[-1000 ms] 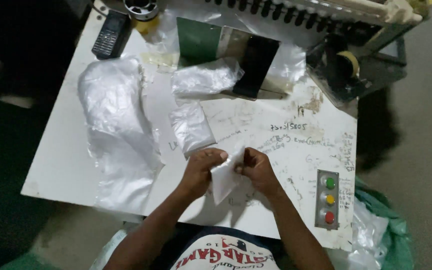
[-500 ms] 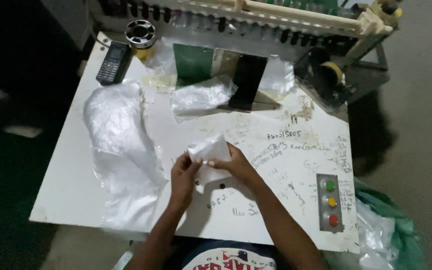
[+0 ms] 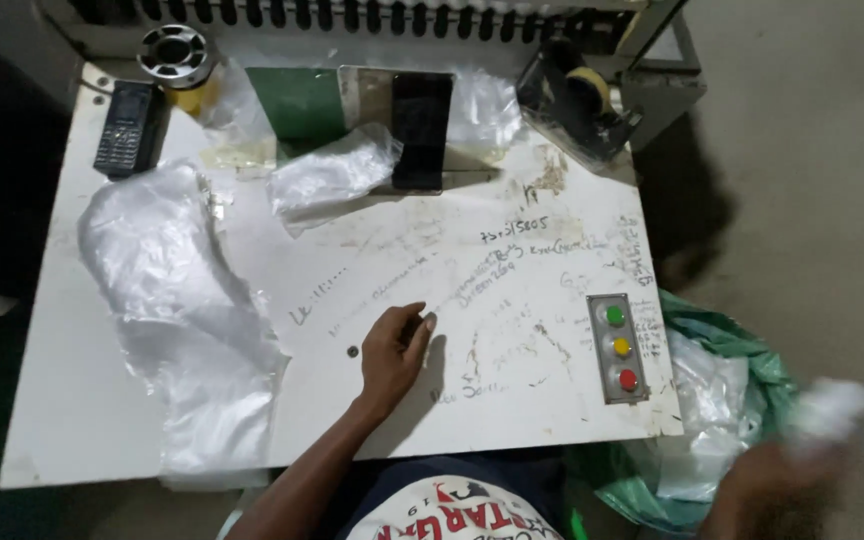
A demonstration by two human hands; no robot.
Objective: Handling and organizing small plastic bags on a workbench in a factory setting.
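My left hand [image 3: 392, 345] rests on the scribbled white table [image 3: 512, 300] near its front edge, fingers loosely bent and holding nothing. My right hand [image 3: 767, 490] is off the table at the lower right, blurred by motion, gripping a small white folded piece [image 3: 832, 408]. It hangs over a green bag [image 3: 742, 370] stuffed with clear plastic, beside the table. A long heap of clear plastic bags [image 3: 172, 300] lies left of my left hand, close to it without touching.
A crumpled clear bag [image 3: 332, 175] and a black phone [image 3: 422, 130] lie at the back centre. A keypad phone [image 3: 127, 128] and a metal spool [image 3: 177, 55] are back left, a tape dispenser [image 3: 577, 100] back right. A three-button panel [image 3: 620, 348] sits at the table's right edge.
Both hands were folding the white piece over the table. Now my right hand has carried it off to the right over the green bag, and my left hand stays on the table.
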